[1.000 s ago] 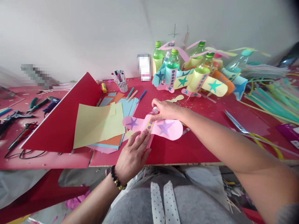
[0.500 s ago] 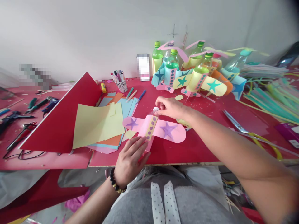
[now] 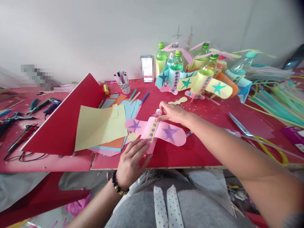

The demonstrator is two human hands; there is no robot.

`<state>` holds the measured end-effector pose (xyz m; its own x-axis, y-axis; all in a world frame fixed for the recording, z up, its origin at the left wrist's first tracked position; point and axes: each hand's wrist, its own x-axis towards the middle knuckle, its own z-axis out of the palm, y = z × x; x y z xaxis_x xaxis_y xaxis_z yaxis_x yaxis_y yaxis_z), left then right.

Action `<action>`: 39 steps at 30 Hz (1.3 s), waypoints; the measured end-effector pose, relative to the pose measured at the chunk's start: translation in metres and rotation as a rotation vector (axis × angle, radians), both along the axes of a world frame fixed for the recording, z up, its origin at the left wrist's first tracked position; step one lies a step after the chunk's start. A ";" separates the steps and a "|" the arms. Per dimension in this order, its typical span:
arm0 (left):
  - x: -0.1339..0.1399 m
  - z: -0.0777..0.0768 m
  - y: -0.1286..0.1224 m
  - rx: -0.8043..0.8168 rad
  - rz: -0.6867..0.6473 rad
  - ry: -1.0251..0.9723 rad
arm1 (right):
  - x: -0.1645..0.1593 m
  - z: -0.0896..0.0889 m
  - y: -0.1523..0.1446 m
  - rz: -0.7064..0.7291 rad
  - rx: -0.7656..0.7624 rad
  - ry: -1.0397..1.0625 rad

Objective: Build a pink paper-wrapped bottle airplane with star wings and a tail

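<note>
Head view: one paper-wrapped bottle (image 3: 147,126), pink, lying neck-away near the middle of the front edge of the desk (image 3: 197,155); fitted with a dotted yellow strip (image 3: 152,130), a left wing (image 3: 134,126) and a right wing (image 3: 169,133), each starred in purple, and a white cap (image 3: 159,111). Left hand (image 3: 133,158): fingers extended, laid over the end nearest the front edge, not wrapped around it. Right hand (image 3: 173,112): fingers bent at the neck, thumb by the strip's upper end; whether they grip cannot be told. Chief hazard, as judged: rolling, since the body looks round and a sideways push at the neck could turn it under a flat palm, creasing a wing. Second: a strip corner lifted, should the thumb drag across it and its fixing be weak. Third: the left wing snagging the yellow sheet (image 3: 99,126), whose edge lies just beside its tip. Further out, one propeller-shaped cutout (image 3: 178,101), light and loose beyond the right hand, liable to be brushed aside by a sleeve or wrist. Towards the front right corner, scissors (image 3: 244,128), yellow handles near the front edge; a careless forearm could knock them off. At the back edge, right half, decorated bottles (image 3: 201,76), crowded, easily toppled by a long reach.
</note>
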<state>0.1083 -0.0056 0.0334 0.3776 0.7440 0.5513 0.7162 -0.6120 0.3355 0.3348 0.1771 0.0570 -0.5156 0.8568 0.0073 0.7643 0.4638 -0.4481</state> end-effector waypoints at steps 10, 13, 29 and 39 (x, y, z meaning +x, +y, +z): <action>0.000 0.001 -0.002 -0.004 -0.018 -0.014 | 0.001 0.018 0.009 -0.005 -0.089 0.041; 0.000 0.001 -0.002 0.008 -0.023 -0.006 | -0.009 0.021 0.003 0.051 -0.081 -0.070; 0.005 0.003 0.000 0.043 -0.036 0.024 | -0.022 0.033 -0.013 0.115 0.088 -0.183; 0.006 0.002 -0.001 0.045 -0.045 0.031 | -0.025 0.031 -0.018 0.138 0.162 -0.193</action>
